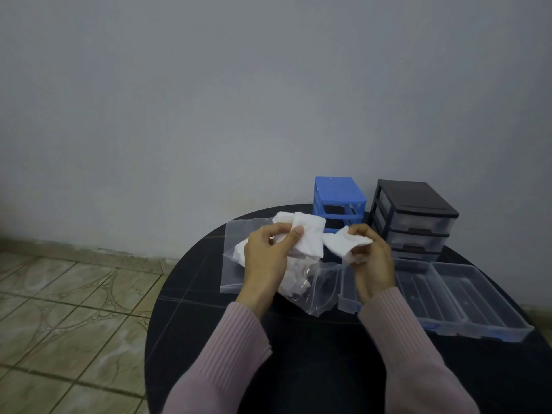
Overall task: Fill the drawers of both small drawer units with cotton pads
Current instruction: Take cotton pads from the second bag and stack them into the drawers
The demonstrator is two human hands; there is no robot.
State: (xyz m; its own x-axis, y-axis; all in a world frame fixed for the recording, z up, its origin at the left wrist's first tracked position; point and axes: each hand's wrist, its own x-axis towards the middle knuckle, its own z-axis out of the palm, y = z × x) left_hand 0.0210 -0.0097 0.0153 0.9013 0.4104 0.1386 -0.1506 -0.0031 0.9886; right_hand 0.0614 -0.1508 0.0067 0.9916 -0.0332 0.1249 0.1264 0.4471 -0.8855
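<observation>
Pink sleeves point(239, 348) reach over the round black table point(298, 354). The left hand point(265, 258) pinches a bunch of white cotton pads point(304, 237) above a clear plastic bag point(239, 234); the right hand point(373, 258) grips another pad point(340, 242). Near right lie clear drawers point(466, 294). At the far side stand the blue drawer unit point(337, 198) and, on its right, the black drawer unit point(415, 216).

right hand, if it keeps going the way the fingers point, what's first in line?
Likely the black drawer unit. The right hand grips a cotton pad, fingers pointing up and away over the table. The blue drawer unit sits further left. Depth is unclear from one view.
</observation>
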